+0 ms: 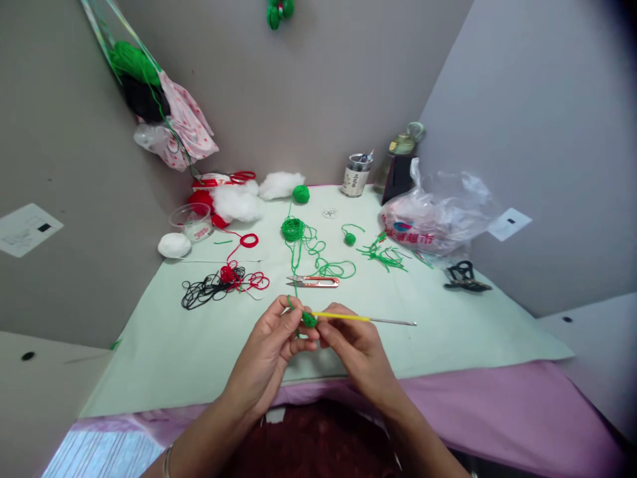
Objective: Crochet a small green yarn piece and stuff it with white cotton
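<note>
Over the near part of the table, my left hand (pixel 275 338) pinches a small green crochet piece (pixel 309 320) between thumb and fingers. A green strand loops over its index finger and runs up to a loose yarn coil (pixel 292 230). Close against it on the right, my right hand (pixel 354 342) is closed on a crochet hook (pixel 343 316). Its yellow part meets the green piece, and a bare metal end sticks out to the right. The fingertips partly cover the piece. Just beyond my hands lie orange-handled thread snips (pixel 313 282).
Black yarn (pixel 206 289) and red yarn (pixel 249 240) lie left, near a clear plastic tub (pixel 192 222) and white stuffing (pixel 237 202). Green scraps (pixel 385 254), a plastic bag (pixel 432 216) and a black claw clip (pixel 466 275) are right. A pen can (pixel 355 176) stands behind.
</note>
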`<state>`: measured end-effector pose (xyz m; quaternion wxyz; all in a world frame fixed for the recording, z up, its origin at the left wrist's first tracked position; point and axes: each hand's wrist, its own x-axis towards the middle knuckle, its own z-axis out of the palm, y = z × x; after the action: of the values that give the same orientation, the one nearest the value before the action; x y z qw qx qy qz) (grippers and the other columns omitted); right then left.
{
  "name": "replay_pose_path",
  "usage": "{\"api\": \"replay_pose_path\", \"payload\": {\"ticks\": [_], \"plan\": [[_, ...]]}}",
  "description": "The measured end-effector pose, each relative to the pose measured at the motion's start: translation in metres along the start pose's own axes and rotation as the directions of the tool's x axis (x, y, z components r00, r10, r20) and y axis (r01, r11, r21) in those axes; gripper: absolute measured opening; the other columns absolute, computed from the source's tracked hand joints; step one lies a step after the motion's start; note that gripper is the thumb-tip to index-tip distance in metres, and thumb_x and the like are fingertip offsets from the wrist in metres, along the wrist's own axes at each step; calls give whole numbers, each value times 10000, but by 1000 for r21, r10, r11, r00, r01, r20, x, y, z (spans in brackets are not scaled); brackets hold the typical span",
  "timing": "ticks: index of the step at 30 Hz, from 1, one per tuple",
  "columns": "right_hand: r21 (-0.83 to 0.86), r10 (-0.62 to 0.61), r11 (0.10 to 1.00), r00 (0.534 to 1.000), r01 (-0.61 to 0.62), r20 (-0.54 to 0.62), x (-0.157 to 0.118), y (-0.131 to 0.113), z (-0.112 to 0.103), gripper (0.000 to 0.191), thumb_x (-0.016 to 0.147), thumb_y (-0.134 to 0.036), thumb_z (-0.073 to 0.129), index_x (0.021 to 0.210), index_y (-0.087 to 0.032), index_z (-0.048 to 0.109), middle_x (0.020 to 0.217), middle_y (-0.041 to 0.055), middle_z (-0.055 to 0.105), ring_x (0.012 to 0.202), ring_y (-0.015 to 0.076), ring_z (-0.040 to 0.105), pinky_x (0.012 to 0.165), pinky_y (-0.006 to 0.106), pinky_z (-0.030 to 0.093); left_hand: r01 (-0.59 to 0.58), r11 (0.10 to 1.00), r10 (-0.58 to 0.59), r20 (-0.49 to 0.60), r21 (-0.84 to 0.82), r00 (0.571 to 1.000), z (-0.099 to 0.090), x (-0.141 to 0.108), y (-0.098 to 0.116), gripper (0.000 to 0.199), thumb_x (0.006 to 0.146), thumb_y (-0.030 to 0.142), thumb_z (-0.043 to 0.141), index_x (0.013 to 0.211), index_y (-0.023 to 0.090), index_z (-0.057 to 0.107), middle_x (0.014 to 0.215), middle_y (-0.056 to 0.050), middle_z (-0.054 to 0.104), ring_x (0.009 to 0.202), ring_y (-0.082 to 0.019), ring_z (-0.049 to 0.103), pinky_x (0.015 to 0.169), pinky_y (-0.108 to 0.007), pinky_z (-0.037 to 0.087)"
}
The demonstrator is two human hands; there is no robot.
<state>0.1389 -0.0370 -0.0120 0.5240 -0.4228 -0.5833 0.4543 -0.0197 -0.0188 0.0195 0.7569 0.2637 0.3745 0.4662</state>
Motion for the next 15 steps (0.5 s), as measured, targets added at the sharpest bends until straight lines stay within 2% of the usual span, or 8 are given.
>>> {"api": "replay_pose_path", "payload": {"ticks": [3,6,8,9,10,12,14,15], "plan": [[-222,-142,966,989,132,-29,0,2,3,177,1015,-249,600,854,-214,667,768,-9,619,686,125,572,642,257,444,16,1000,-16,34,1,999,-1,3,-3,354,801,362,901,888,171,617,807,15,683,686,-90,655,669,-193,586],[-512,-359,803,933,306,-4,1,4,3,215,982,-149,580,779,-215,589,685,-29,537,600,116,476,577,273,356,3,1000,-3,53,-8,999,-3,6,-6,285,839,300,873,878,155,632,792,15,667,693,-80,639,706,-182,575],[-622,-465,680,884,387,42,3,6,-1,235,952,-110,566,745,-221,547,658,-30,505,586,125,440,568,291,323,-2,1000,4,60,-23,998,-4,7,-6,248,860,269,852,879,155,633,809,11,662,711,-85,638,721,-192,577],[-645,-486,651,873,401,53,5,6,-4,238,938,-104,564,735,-224,536,651,-29,500,583,128,431,568,297,316,0,999,2,60,-32,998,-4,7,-5,239,865,261,847,881,156,634,812,11,655,713,-88,634,719,-199,578],[-647,-485,653,874,394,42,8,7,-8,237,930,-105,565,728,-225,533,648,-29,502,579,127,428,568,297,316,1,999,2,57,-44,998,-4,8,-3,238,862,258,849,883,155,636,804,13,644,702,-88,624,706,-201,576],[-593,-414,742,909,312,-40,14,6,-18,229,935,-137,577,725,-224,552,657,-28,524,580,123,444,573,288,340,-21,997,24,39,-71,999,-5,10,4,252,838,253,870,893,154,645,778,25,618,659,-77,589,657,-188,558],[-437,-256,887,947,150,-195,22,5,-29,236,969,-207,593,733,-221,592,666,-24,558,587,124,478,571,275,378,-71,994,74,34,-86,997,-6,15,12,269,811,238,892,898,160,650,769,34,609,634,-65,570,620,-167,537],[-334,-173,938,961,94,-215,26,3,-33,223,974,-265,623,757,-218,631,687,-16,592,601,128,502,579,274,405,-78,994,82,54,-71,995,-5,20,17,266,814,237,890,896,165,648,773,32,617,646,-68,583,628,-164,539]]}}
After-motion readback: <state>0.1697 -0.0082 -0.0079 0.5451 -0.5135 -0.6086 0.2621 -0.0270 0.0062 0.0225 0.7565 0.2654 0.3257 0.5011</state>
